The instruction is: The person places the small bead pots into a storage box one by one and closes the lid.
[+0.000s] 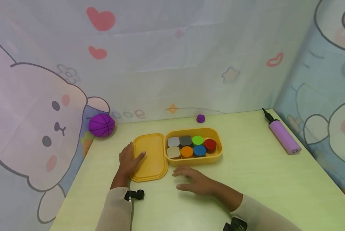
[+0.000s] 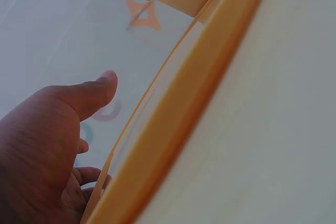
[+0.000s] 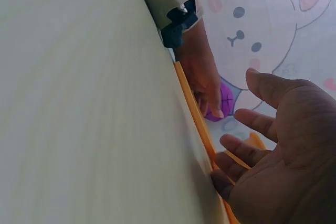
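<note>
A yellow box (image 1: pixel 198 161) stands on the table, holding several round tubs, among them a red one (image 1: pixel 210 145) and a blue one (image 1: pixel 199 150). Against its left side lies a flat yellow lid (image 1: pixel 152 160); whether the two are joined I cannot tell. My left hand (image 1: pixel 129 162) is at the lid's left edge, thumb spread over the top. In the left wrist view, its fingers reach the rim (image 2: pixel 173 124) and the thumb stands apart from it. My right hand (image 1: pixel 196 182) hovers in front of the box, fingers loosely bent and holding nothing.
A purple basketball (image 1: pixel 101 125) sits at the back left corner. Near the back edge, behind the box, is a small purple object (image 1: pixel 200 118). A purple hand pump (image 1: pixel 284 136) with a black nozzle lies at the right. Printed cloth (image 1: pixel 172 64) hangs around the table.
</note>
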{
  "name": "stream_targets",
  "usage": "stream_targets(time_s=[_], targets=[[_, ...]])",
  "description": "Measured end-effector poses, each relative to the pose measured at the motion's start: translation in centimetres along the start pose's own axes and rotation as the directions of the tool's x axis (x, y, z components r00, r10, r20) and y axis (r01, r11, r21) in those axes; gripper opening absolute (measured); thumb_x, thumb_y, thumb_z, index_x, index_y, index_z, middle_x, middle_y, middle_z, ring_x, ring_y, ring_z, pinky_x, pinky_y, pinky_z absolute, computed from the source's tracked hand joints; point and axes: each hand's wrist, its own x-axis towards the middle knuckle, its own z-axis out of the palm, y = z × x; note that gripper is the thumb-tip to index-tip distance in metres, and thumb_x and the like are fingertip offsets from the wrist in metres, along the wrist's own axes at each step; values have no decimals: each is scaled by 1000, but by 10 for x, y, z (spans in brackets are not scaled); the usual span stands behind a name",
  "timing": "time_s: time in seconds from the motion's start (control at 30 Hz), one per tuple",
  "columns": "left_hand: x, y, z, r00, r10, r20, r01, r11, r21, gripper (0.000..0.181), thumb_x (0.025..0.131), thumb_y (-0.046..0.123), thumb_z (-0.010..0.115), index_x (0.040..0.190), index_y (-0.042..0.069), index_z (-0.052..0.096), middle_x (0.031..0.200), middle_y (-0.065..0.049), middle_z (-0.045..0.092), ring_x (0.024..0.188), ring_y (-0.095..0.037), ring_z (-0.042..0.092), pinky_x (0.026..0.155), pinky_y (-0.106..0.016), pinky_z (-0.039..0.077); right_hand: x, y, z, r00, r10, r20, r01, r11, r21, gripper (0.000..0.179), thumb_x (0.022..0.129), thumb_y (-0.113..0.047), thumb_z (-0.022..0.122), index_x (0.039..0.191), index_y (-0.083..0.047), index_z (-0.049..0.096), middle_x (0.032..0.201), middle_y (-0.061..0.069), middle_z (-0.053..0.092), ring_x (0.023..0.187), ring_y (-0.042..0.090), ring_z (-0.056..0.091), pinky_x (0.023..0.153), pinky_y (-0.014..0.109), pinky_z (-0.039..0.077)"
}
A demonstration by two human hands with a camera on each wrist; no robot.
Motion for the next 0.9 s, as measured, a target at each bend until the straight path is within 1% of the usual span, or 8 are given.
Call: stream_targets(time_s=[0.1, 0.2, 0.33, 0.43, 0.57, 0.7, 0.8, 0.9], targets=[[1, 1, 0, 1000, 1, 4, -1, 1000, 12, 97, 105, 44, 66, 173, -5, 17, 177, -34, 23, 166, -54, 17, 135, -69, 1, 3, 7, 3, 1000, 3, 19, -3, 1000, -18, 52, 107, -41, 71, 155, -23, 62, 168, 1, 51, 162, 32, 39, 133, 65, 29], [1, 1, -1, 1000, -12, 11, 12, 999, 35, 96, 106, 44, 64, 173, -4, 16, 178, -33, 22, 167, -53, 16, 136, -67, 1, 9, 13, 9, 999, 11, 33, -9, 999, -52, 57, 107, -48, 69, 159, -28, 56, 173, 0, 45, 165, 31, 33, 134, 66, 25], [1, -2, 1, 1000, -11, 5, 11, 999, 52, 95, 106, 43, 65, 173, -5, 17, 177, -33, 23, 166, -53, 17, 135, -69, 3, 15, 14, 17, 998, 56, 38, -52, 994, -101, 64, 107, -53, 67, 163, -29, 51, 179, 1, 35, 169, 33, 23, 132, 74, 15], [2, -4, 3, 1000, -14, 5, 14, 998, 58, 96, 106, 44, 65, 173, -5, 17, 177, -33, 25, 165, -53, 18, 135, -68, 4, 20, 12, 24, 996, 85, 27, -81, 988, -132, 68, 106, -57, 66, 165, -27, 49, 182, 4, 29, 170, 34, 18, 130, 79, 12], [2, -5, 4, 1000, -22, 11, 22, 998, 57, 96, 106, 45, 65, 173, -4, 15, 177, -32, 26, 166, -53, 17, 136, -67, 3, 25, 8, 31, 996, 86, 3, -84, 983, -164, 74, 106, -61, 63, 166, -22, 47, 183, 8, 27, 170, 38, 16, 127, 75, 16], [2, -2, 3, 1000, -30, 8, 30, 999, 35, 96, 107, 45, 65, 174, -2, 15, 178, -32, 24, 166, -54, 13, 136, -68, 3, 27, 3, 35, 997, 72, -33, -76, 983, -168, 79, 105, -62, 63, 167, -17, 46, 182, 11, 29, 167, 42, 19, 121, 72, 20], [2, -1, 3, 998, -54, 13, 53, 998, 26, 95, 107, 46, 64, 175, 0, 15, 178, -31, 23, 167, -54, 9, 136, -68, 3, 28, 1, 36, 996, 76, -51, -84, 983, -162, 77, 104, -60, 66, 165, -16, 48, 180, 10, 32, 165, 41, 23, 120, 71, 22], [3, -1, 3, 997, -71, 18, 70, 997, 39, 95, 107, 47, 63, 175, 1, 15, 179, -29, 22, 168, -54, 6, 136, -69, 0, 30, -2, 37, 994, 93, -54, -101, 981, -168, 73, 105, -56, 68, 165, -18, 49, 181, 7, 32, 165, 38, 24, 120, 69, 24]])
